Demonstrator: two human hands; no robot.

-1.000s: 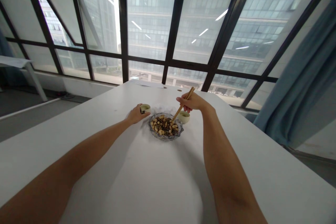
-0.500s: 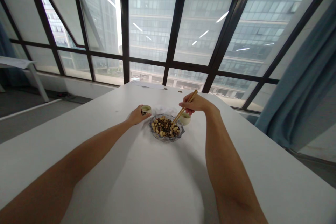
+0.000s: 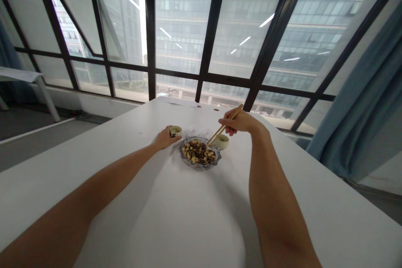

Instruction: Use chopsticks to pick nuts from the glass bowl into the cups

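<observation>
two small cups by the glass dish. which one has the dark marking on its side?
The cup left of the dish, touched by the left hand. The other cup, right of the dish, looks plain.

table (image 3: 176,217): white | chopsticks (image 3: 224,127): tan | bowl (image 3: 200,153): clear glass (bluish) | cups (image 3: 222,141): cream

A blue curtain (image 3: 364,104) hangs right of the black-framed window (image 3: 207,29); another table (image 3: 19,76) stands far left.

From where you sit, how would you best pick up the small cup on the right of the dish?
Grip the right cup around its round wall, coming from the right; the dish crowds its left and the chopsticks slant above.
</observation>
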